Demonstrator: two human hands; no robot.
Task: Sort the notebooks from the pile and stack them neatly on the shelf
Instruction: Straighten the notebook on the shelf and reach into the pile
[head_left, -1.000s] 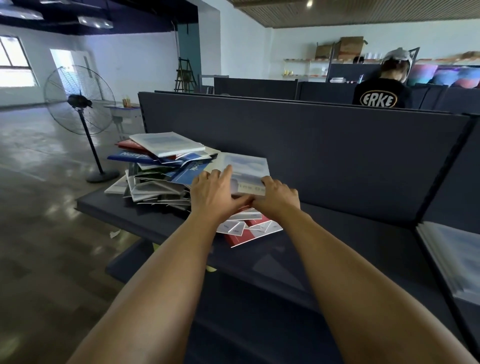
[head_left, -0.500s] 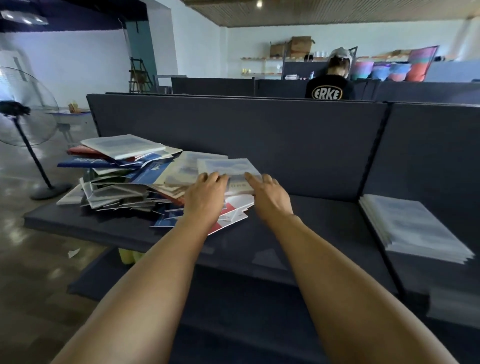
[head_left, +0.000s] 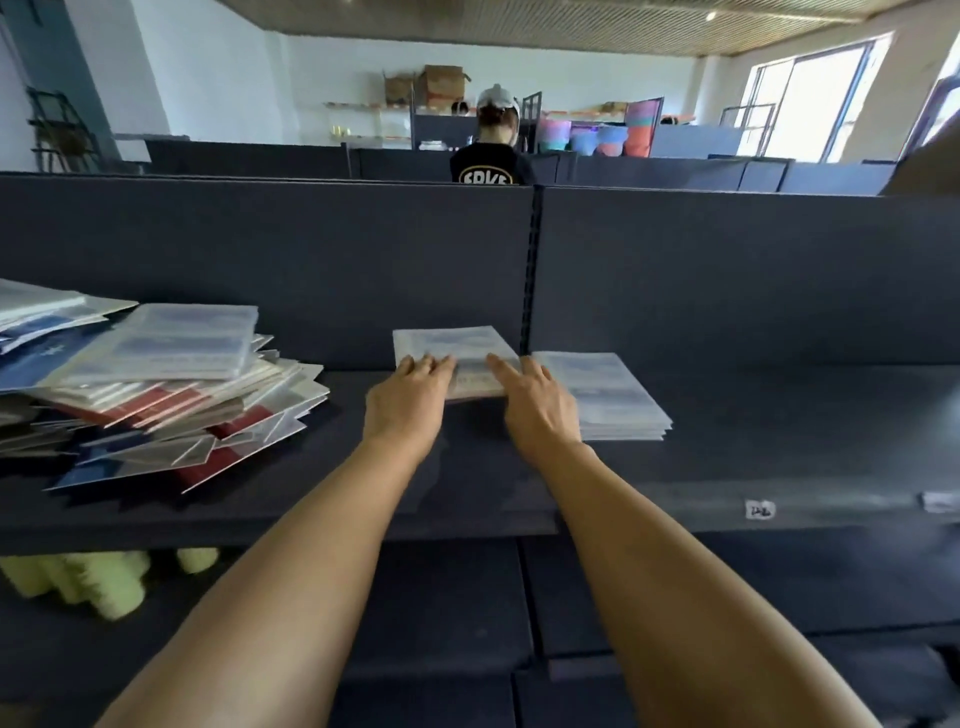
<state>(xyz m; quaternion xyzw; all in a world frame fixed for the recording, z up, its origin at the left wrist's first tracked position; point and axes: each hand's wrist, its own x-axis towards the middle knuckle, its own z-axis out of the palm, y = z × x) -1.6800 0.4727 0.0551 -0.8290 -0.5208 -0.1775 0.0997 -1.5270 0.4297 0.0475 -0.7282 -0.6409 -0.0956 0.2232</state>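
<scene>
Both hands lie flat on one notebook (head_left: 451, 347) in the middle of the dark shelf (head_left: 779, 457). The left hand (head_left: 410, 397) and right hand (head_left: 537, 402) have straight fingers on its near edge; thumbs are hidden, maybe underneath. A neat stack (head_left: 618, 400) sits at 3 o'clock, touching it. The messy pile (head_left: 156, 395) is at 9 o'clock.

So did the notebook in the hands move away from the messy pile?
Yes. The notebook went right, away from the pile, and is now beside the neat stack, with both hands on it.
</scene>
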